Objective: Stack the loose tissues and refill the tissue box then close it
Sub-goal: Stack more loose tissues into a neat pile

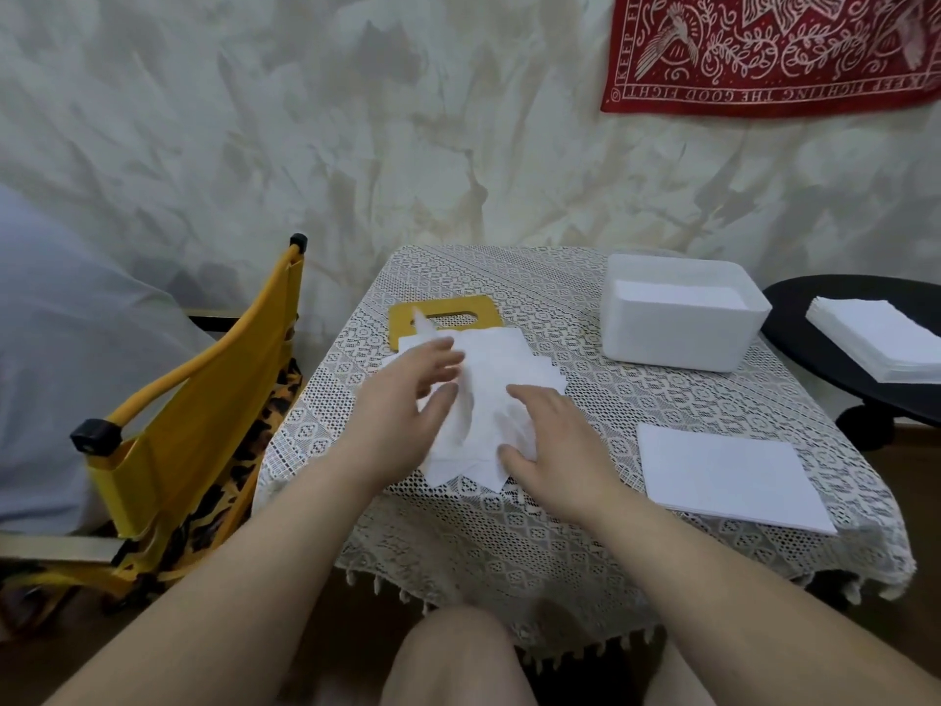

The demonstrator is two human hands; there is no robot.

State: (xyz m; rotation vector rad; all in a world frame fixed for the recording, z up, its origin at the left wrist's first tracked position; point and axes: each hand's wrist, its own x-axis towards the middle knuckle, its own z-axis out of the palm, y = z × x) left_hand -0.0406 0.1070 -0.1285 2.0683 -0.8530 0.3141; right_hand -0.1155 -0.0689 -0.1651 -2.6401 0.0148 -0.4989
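Observation:
Loose white tissues (pixel 491 379) lie in a messy pile at the table's centre-left. My left hand (pixel 407 405) is over the pile's left side, its fingers pinching and lifting one tissue. My right hand (pixel 555 440) rests flat on the pile's right part, fingers straight. A neat stack of tissues (pixel 728 473) lies at the front right of the table. The white tissue box (pixel 682 338) stands open at the back right with tissues inside. Its yellow slotted lid (pixel 445 305) lies flat behind the pile, partly covered by tissues.
A lace cloth covers the small table (pixel 560 527). A yellow chair (pixel 193 400) stands close at the left. At the right, a black round stool (pixel 814 318) carries another stack of white tissues (pixel 881 338). My knees are below the table's front edge.

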